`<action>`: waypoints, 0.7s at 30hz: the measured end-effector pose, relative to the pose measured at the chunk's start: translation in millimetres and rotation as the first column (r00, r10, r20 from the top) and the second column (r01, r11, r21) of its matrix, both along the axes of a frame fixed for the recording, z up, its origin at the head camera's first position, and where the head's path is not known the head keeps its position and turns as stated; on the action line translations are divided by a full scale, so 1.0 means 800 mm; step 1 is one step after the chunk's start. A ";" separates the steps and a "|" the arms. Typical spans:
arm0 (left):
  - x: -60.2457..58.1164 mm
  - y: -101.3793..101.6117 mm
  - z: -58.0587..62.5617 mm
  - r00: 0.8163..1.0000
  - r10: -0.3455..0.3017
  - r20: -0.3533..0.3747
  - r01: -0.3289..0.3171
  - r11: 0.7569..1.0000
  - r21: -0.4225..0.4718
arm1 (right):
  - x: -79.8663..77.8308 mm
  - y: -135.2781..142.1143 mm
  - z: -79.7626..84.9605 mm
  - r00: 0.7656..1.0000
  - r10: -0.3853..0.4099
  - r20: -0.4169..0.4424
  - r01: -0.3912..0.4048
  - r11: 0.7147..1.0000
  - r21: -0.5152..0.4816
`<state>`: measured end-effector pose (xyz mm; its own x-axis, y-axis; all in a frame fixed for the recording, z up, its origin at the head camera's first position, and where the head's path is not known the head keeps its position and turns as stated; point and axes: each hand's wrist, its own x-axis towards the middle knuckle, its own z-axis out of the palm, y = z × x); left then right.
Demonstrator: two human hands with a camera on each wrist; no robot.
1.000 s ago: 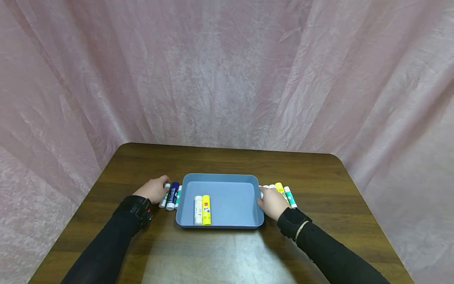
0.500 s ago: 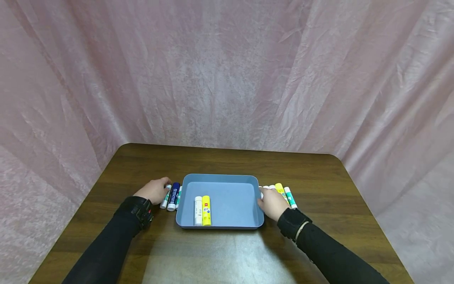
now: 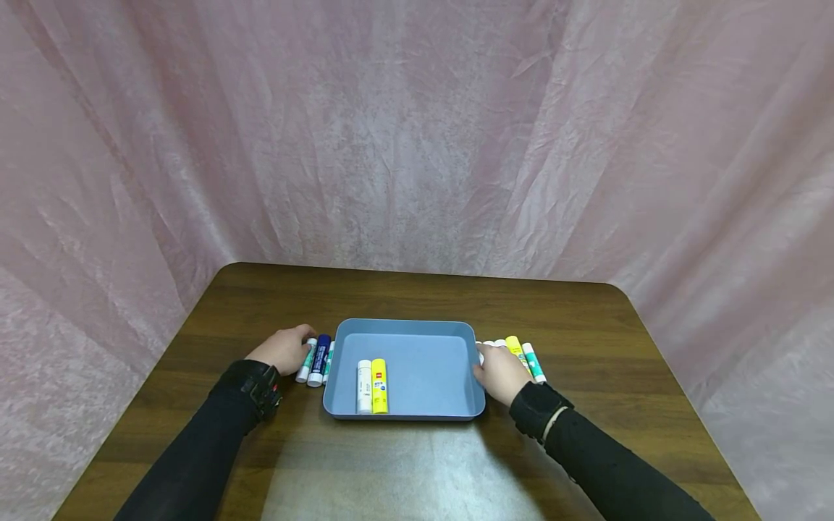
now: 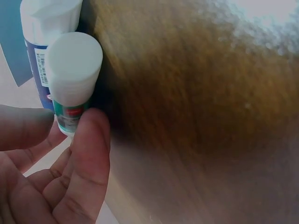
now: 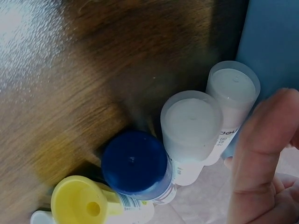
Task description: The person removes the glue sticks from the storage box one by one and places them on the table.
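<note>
My left hand (image 3: pixel 283 350) is left of the blue tray (image 3: pixel 426 373), its thumb and a finger pinching a green-and-white glue stick (image 4: pixel 74 70). Right beside that stick lies a dark-blue glue stick with a white end (image 3: pixel 318 360), and another green-and-white one (image 3: pixel 329 362) lies against the tray. At the tray's right rim is my right hand (image 3: pixel 503 373), close to a white glue stick (image 5: pixel 232 88); no firm grip shows, and part of the hand is out of the right wrist view. Inside the tray lie a white glue stick (image 3: pixel 364 387) and a yellow one (image 3: pixel 379 386), side by side.
Right of the tray is a row with another white glue stick (image 5: pixel 190 123), a blue-capped one (image 5: pixel 135 163), a yellow one (image 3: pixel 515 349) and a green-and-white one (image 3: pixel 533 362). The wooden table (image 3: pixel 417 293) ends at a pink curtain (image 3: pixel 417 145).
My left hand has shifted the green-and-white glue stick slightly right, up beside the dark-blue one, which also moved a little right. My right hand and the tray look almost still.
</note>
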<state>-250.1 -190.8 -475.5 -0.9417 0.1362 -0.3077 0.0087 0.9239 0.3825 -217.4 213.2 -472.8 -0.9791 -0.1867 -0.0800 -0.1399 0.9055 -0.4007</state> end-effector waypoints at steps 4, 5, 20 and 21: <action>0.000 0.000 0.000 1.000 0.003 0.005 -0.003 1.000 -0.004 | 0.000 0.000 0.000 1.000 -0.004 -0.002 0.004 1.000 -0.002; 0.000 0.000 0.000 1.000 0.005 0.007 -0.005 1.000 -0.003 | 0.000 0.000 -0.001 1.000 -0.004 -0.003 0.004 1.000 -0.002; 0.001 0.000 0.002 1.000 0.004 0.001 -0.004 1.000 -0.002 | -0.001 0.001 0.000 1.000 0.000 0.005 0.000 1.000 0.006; 0.001 0.000 0.002 1.000 0.005 0.001 -0.005 1.000 -0.002 | -0.001 0.001 0.000 1.000 -0.001 0.007 0.000 1.000 0.006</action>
